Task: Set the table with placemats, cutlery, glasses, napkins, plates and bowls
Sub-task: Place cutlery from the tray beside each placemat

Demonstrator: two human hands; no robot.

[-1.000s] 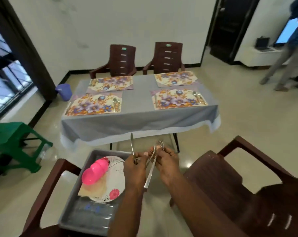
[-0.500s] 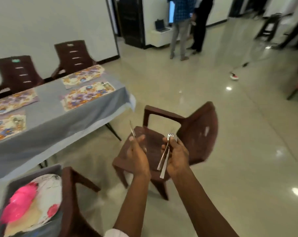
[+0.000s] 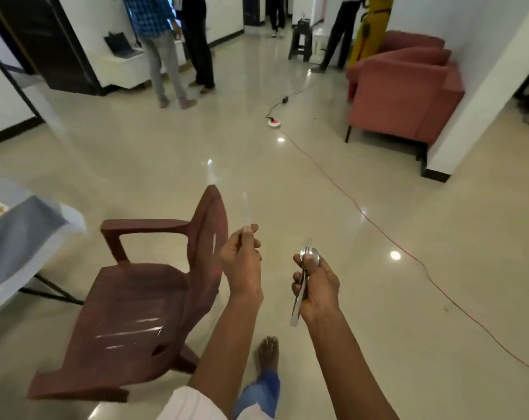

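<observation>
Gripping blurred silver table knife [image 3: 244, 209] upright in my left hand [image 3: 242, 262]; right hand [image 3: 318, 286] clamped round steel fork [image 3: 306, 247] and spoon [image 3: 313, 256] together, above brown plastic chair [image 3: 142, 298]

I see a brown plastic armchair [image 3: 142, 301] at lower left on the glossy beige floor [image 3: 136, 165]. An orange cable [image 3: 378, 225] runs across the floor toward a small round white-and-red device [image 3: 274, 122]. A red sofa [image 3: 405, 95] sits at right. Further back, two people [image 3: 163, 50] stand by a white counter [image 3: 126, 71] carrying a laptop [image 3: 120, 45]; a dark stool [image 3: 301, 40] stands beyond.
</observation>
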